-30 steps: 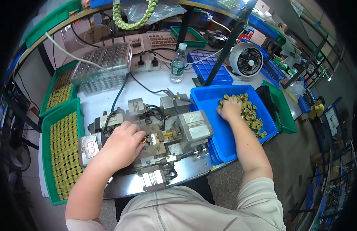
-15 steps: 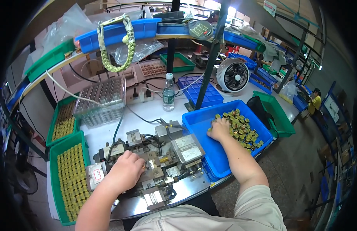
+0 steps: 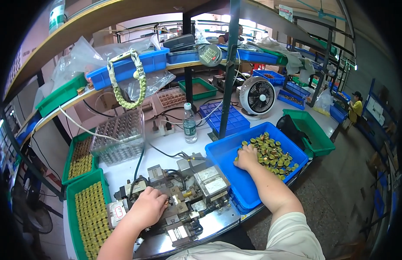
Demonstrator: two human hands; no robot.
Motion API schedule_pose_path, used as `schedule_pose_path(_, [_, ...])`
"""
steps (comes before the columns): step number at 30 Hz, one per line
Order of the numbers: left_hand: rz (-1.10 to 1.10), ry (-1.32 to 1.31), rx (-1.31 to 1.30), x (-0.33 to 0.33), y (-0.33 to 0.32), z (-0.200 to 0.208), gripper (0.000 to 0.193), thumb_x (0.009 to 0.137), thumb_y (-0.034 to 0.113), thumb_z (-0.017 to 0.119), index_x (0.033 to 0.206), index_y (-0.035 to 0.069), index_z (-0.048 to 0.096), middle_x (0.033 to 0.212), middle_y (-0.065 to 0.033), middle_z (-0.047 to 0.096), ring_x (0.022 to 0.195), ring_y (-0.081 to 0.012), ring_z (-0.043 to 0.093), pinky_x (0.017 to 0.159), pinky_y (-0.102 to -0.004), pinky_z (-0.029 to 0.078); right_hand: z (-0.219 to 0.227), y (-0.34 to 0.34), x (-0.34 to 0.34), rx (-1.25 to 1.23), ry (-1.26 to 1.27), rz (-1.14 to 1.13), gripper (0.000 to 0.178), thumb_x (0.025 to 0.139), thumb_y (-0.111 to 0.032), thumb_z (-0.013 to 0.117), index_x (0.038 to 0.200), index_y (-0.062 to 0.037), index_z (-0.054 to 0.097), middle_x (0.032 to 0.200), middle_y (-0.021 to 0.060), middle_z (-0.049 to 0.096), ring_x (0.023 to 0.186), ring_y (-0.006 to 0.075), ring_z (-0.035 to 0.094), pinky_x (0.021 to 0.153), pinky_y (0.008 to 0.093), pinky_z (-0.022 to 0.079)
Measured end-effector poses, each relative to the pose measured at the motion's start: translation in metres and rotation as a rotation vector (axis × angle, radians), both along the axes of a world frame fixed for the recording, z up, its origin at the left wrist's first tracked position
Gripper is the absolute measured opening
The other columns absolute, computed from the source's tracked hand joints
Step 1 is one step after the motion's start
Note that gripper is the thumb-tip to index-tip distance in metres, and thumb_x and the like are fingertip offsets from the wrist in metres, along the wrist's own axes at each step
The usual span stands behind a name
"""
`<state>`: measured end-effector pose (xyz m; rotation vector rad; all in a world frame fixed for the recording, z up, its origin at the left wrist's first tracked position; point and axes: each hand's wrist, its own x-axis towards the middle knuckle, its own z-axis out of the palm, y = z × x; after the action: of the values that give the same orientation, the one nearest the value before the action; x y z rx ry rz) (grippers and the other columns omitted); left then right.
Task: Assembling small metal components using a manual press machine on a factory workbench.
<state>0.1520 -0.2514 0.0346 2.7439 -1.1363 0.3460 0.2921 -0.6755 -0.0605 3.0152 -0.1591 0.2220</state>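
My left hand (image 3: pixel 151 205) lies over the middle of a metal bench fixture (image 3: pixel 179 200), its fingers curled together at the small centre block. What they hold, if anything, is hidden beneath them. Inside a blue bin (image 3: pixel 222 161), my right hand (image 3: pixel 246 157) is bent downward at the left edge of a pile of small round olive-green parts (image 3: pixel 273 157). Its fingers are drawn in, and the fingertips are too small to show what is between them. Left of the fixture, a green tray (image 3: pixel 71 216) holds tight rows of similar round parts (image 3: pixel 92 212).
Behind the fixture stand a clear plastic tray stack (image 3: pixel 118 136), a water bottle (image 3: pixel 189 125) and cables. A dark post (image 3: pixel 229 82) rises behind the bin, near a white fan (image 3: pixel 258 96). A green bin (image 3: pixel 313 130) sits right. A corded loop (image 3: pixel 127 102) hangs from the shelf.
The view has tilted up, so the bench sits lower and more shelf shows. Both hands stay in nearly the same places, left at the fixture and right at the pile's edge.
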Motion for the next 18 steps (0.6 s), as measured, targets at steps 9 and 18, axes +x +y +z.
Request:
schedule_pose_path(9, [0.004, 0.013, 0.023, -0.0005, -0.0012, -0.0031, 0.023, 0.088, 0.016, 0.065, 0.107, 0.004, 0.067, 0.104, -0.0119, 0.065, 0.095, -0.0313, 0.056, 0.088, -0.0380, 0.049, 0.0029, -0.0020, 0.0001, -0.008, 0.022, -0.009, 0.051, 0.076, -0.047, 0.072, 0.111, -0.0103, 0.073, 0.125, 0.0155, 0.058, 0.112, 0.0324, 0.046, 0.097, 0.0464, 0.033])
schedule_pose_path(18, [-0.014, 0.028, 0.053, 0.0021, -0.0017, -0.0007, 0.022, 0.089, 0.017, 0.065, 0.106, 0.004, 0.068, 0.103, -0.0118, 0.065, 0.095, -0.0312, 0.056, 0.087, -0.0370, 0.050, -0.0012, -0.0048, 0.0023, -0.014, 0.045, -0.007, 0.051, 0.076, -0.048, 0.072, 0.112, -0.0112, 0.073, 0.125, 0.0149, 0.058, 0.112, 0.0317, 0.045, 0.097, 0.0467, 0.033])
